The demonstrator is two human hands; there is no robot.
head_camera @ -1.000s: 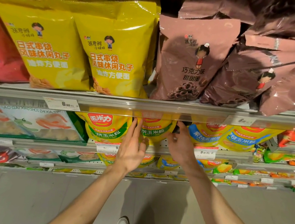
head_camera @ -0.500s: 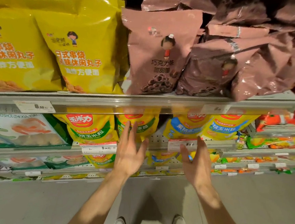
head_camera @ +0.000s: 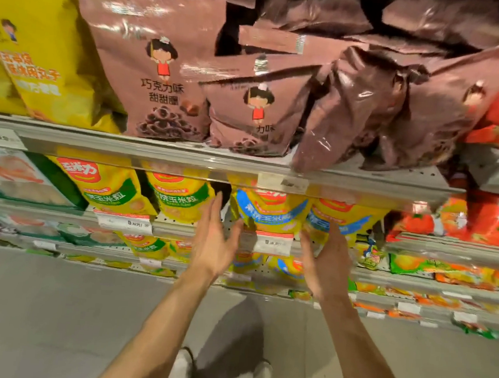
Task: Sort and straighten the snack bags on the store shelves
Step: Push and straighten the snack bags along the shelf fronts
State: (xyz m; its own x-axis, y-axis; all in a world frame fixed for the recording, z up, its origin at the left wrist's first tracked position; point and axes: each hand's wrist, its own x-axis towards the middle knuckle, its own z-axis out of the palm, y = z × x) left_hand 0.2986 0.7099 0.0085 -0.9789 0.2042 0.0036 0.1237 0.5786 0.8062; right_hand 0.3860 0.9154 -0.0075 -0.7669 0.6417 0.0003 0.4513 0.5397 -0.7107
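Fingers straight and spread on both hands; left hand (head_camera: 213,246) and right hand (head_camera: 328,260) flank the blue-banded bag (head_camera: 266,211) (palms facing inward) on the middle shelf (head_camera: 175,227); open gap between palms; brown bags (head_camera: 349,107) overhang above.

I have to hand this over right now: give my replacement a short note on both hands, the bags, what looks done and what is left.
Left hand: open, holding nothing, by the left edge of the blue-label corn bag.
Right hand: open, fingers at the second blue-label bag; contact unclear.
Green-label corn bags beside them stand upright, facing out.
Upper shelf: the front brown chocolate bag stands straight; the brown bags to its right lean and pile up, one overhanging the edge.
Left: square the blue-label pair, then straighten that brown pile.
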